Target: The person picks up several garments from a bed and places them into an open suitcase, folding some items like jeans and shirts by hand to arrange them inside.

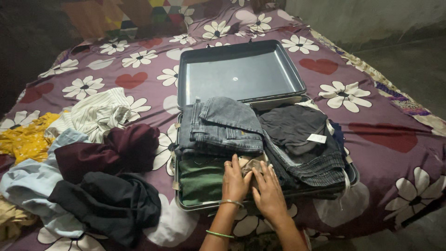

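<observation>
Purple bedding printed with white daisies and red hearts (371,121) covers the bed in front of you, and an open grey hard-shell suitcase (186,204) lies on it.

Nearest you, both your hands press flat, fingers spread, on a small beige folded cloth (251,167) at the front of the case; neither hand grips anything. Your left hand (235,179) wears a thin metal bangle, with a green one further down the forearm, and your right hand (268,193) lies just beside it, their fingers touching the cloth. A folded dark green garment (200,181) sits in the case just left of your left hand.

Behind your fingers, folded blue denim jeans (223,125) are stacked on the left half of the case, and dark grey folded clothes with a white tag (302,135) fill the right half.

Off to your left on the bed lies a loose heap: a black garment (111,204), a maroon one (111,153), pale blue cloth (28,181), a yellow patterned piece (25,139) and a white striped shirt (97,114).

Farthest away, the suitcase's empty grey lid (239,72) lies open flat.
</observation>
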